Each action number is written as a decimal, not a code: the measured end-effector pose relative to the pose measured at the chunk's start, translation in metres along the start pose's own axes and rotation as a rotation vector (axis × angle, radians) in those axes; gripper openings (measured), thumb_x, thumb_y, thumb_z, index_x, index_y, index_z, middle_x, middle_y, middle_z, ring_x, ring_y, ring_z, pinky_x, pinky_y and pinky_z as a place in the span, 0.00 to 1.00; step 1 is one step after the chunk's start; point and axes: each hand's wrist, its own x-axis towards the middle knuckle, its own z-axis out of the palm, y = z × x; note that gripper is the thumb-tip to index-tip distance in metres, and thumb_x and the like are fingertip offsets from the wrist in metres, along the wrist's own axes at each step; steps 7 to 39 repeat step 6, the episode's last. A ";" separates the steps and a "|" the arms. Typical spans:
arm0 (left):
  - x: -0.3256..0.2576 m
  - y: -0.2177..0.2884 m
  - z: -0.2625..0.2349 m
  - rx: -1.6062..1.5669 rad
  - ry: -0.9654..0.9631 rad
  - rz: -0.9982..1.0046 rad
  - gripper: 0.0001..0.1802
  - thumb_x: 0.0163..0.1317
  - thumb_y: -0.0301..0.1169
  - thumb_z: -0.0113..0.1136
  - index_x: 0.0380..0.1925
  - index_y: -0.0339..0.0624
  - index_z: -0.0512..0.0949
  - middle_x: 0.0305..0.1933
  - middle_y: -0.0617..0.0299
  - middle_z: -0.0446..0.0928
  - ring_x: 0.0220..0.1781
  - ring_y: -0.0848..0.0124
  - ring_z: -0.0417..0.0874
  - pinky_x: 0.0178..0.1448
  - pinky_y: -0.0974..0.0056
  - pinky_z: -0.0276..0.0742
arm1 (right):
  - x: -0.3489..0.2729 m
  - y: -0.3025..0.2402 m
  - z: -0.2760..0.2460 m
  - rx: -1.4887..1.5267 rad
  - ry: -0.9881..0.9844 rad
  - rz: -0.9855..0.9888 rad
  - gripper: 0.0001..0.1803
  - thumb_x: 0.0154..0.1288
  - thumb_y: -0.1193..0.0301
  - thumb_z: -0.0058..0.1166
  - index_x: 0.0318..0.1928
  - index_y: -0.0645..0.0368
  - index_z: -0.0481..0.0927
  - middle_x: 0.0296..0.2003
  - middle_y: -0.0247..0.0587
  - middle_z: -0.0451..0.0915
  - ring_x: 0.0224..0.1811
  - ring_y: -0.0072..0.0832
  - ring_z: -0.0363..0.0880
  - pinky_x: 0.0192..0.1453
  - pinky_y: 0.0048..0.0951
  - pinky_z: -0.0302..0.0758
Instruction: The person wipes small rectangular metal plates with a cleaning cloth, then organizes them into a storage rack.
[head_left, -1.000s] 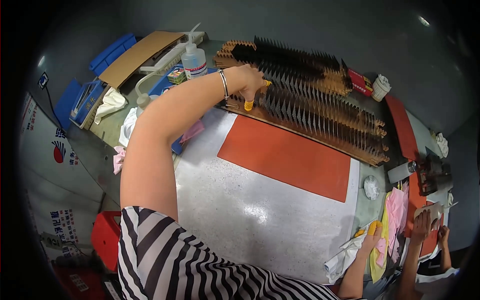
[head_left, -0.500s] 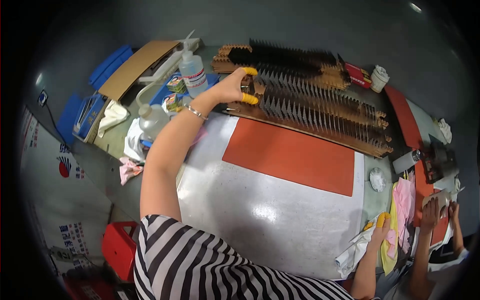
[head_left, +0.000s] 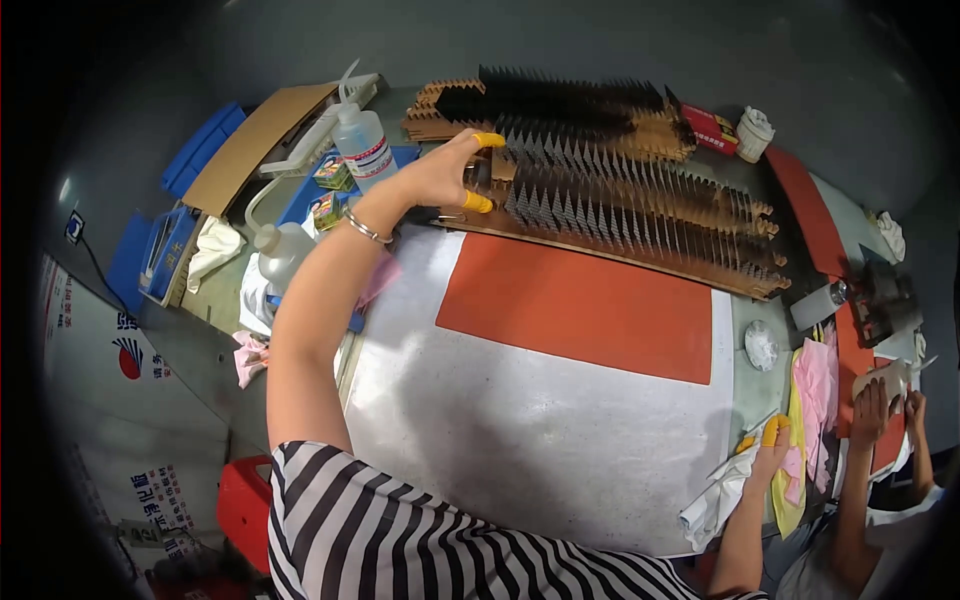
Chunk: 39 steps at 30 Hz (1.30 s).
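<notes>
My left hand (head_left: 440, 175) is at the left end of a wooden slotted rack (head_left: 640, 240) that holds several thin dark plates on edge. Its thumb and forefinger, both in yellow finger cots, are spread apart across the rack's end. Whether they touch a plate there is hard to see. Low on the right, my right hand (head_left: 768, 455) is closed on a crumpled white cloth (head_left: 722, 505), also with yellow finger cots. Behind the first rack stands a second wooden rack (head_left: 430, 125) of black plates. A red-orange mat (head_left: 580, 310) lies in front, on a white sheet (head_left: 500, 430).
A squeeze bottle (head_left: 362, 150) and a second, rounder bottle (head_left: 285, 255) stand left of the racks, by a blue tray (head_left: 300, 205). Pink and yellow cloths (head_left: 815, 380) hang at the right. A glass dish (head_left: 761, 345) sits nearby. Beyond are a co-worker's hands (head_left: 872, 412).
The view has shifted slightly. My left hand stays at the rack's end with its fingers spread. My right hand, still with the white cloth, has shifted its fingers a little.
</notes>
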 end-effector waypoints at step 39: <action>0.020 0.008 -0.012 0.632 -0.360 -0.073 0.47 0.35 0.40 0.68 0.56 0.28 0.60 0.49 0.51 0.69 0.54 0.59 0.69 0.56 0.61 0.61 | 0.000 -0.006 0.001 0.002 -0.007 0.049 0.05 0.68 0.70 0.44 0.39 0.58 0.70 0.27 0.25 0.64 0.24 0.12 0.62 0.25 0.16 0.64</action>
